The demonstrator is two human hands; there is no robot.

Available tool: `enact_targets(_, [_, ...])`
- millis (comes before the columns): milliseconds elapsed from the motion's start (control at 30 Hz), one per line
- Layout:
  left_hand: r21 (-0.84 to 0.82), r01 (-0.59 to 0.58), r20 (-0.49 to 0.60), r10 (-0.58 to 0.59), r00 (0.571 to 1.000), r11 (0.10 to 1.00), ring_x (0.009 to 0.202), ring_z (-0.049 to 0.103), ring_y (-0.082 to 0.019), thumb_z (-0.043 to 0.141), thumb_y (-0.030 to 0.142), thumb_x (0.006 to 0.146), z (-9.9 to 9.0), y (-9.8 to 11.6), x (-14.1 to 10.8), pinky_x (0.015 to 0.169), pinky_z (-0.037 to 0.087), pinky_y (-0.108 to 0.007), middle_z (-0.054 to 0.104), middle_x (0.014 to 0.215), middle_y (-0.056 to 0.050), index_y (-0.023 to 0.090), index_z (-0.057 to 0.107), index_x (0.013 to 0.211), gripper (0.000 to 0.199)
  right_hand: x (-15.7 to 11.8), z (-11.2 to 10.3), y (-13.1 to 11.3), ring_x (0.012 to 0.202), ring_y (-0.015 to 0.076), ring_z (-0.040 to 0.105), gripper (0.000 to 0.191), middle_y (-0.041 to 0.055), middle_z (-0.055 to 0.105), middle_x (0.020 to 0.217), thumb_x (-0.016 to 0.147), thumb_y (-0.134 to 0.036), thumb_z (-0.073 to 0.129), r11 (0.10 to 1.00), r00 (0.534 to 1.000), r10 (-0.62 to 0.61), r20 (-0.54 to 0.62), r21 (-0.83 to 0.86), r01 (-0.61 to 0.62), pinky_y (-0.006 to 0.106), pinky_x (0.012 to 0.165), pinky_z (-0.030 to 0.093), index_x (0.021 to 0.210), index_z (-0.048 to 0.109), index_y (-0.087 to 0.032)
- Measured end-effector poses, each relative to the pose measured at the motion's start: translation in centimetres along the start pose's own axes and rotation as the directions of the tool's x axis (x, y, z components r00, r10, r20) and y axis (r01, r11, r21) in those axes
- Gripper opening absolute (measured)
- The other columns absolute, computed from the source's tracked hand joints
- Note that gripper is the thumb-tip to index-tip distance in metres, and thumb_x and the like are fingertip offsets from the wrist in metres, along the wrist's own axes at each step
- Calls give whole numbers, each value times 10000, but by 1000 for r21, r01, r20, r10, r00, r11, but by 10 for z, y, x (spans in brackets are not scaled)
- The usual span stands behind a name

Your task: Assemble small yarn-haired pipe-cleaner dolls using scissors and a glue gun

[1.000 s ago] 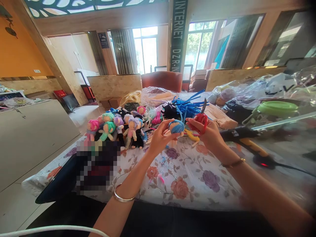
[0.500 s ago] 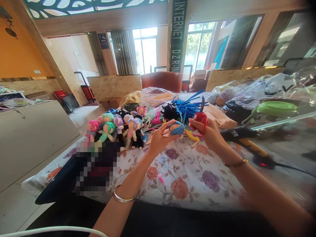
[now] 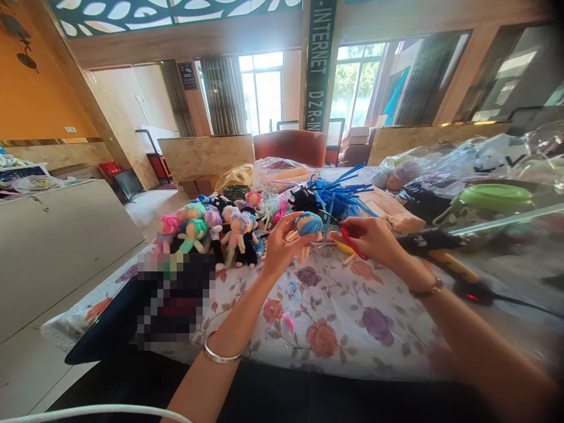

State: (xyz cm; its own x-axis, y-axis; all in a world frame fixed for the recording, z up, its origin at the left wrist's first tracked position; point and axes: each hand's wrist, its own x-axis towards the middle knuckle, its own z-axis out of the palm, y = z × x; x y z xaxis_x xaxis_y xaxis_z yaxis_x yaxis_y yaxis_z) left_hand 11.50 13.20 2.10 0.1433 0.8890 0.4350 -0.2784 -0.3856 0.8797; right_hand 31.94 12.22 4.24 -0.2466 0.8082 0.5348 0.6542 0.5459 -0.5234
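Left hand (image 3: 284, 244) holding blue-haired doll (image 3: 309, 224), right hand (image 3: 372, 238) gripping red-handled scissors (image 3: 352, 239)

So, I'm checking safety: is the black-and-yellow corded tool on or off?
On, it seems: a red light glows on the black-and-yellow corded tool, near its black cord.

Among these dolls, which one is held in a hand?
The blue-haired doll, pinched in the left hand; the other dolls are crowded together on the flowered tablecloth, to the left of that hand.
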Motion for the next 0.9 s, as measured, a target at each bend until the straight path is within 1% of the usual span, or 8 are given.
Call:
enact_targets(133, [35, -50, 5, 50, 999, 998, 893, 647, -201, 816, 288, 567, -2, -2, 1, 711, 556, -311, 691, 1024, -57, 215, 613, 1062, 539, 1, 6, 1, 536, 103, 352, 482, -14, 439, 549, 743, -625, 591, 1000, 1000, -23, -7, -20, 23, 242, 491, 287, 599, 488, -176])
enact_targets(233, [75, -61, -10, 62, 998, 995, 901, 647, -196, 823, 288, 555, -2, -1, 0, 742, 547, -306, 699, 1003, -55, 208, 633, 1045, 532, 1, 9, 1, 541, 103, 353, 481, -12, 442, 555, 754, -614, 579, 999, 1000, -16, -6, -28, 16, 245, 502, 282, 591, 486, -172])
enact_targets(367, [112, -68, -32, 72, 997, 991, 889, 643, -188, 828, 299, 537, 0, 2, -2, 719, 549, -293, 696, 992, -48, 201, 654, 1022, 524, -1, 10, -3, 541, 94, 321, 487, -23, 395, 539, 783, -591, 550, 1000, 998, 6, 64, 11, -6, 241, 501, 262, 562, 443, -171])
enact_targets(467, [127, -75, -40, 81, 996, 989, 879, 640, -186, 829, 303, 531, 1, 3, -3, 705, 551, -292, 692, 997, -44, 204, 665, 1010, 516, -2, 9, -5, 536, 92, 297, 496, -26, 372, 529, 782, -596, 541, 1000, 996, 1, 87, 11, -2, 242, 494, 246, 552, 416, -175])
enact_targets(700, [154, -96, -30, 102, 994, 983, 882, 637, -176, 829, 302, 528, 1, 3, -3, 706, 555, -269, 695, 944, -34, 202, 687, 1005, 508, -1, 10, -9, 524, 90, 299, 510, -24, 377, 521, 790, -616, 509, 998, 998, -30, 59, -55, 33, 247, 496, 237, 554, 379, -182])
enact_targets(900, [150, -97, -13, 100, 995, 984, 867, 650, -182, 833, 314, 513, 0, 0, -2, 711, 568, -292, 701, 937, -33, 190, 687, 1026, 548, -2, 13, -7, 521, 80, 263, 498, -35, 347, 509, 797, -587, 499, 997, 998, -55, 37, -59, 57, 235, 485, 226, 549, 356, -179])
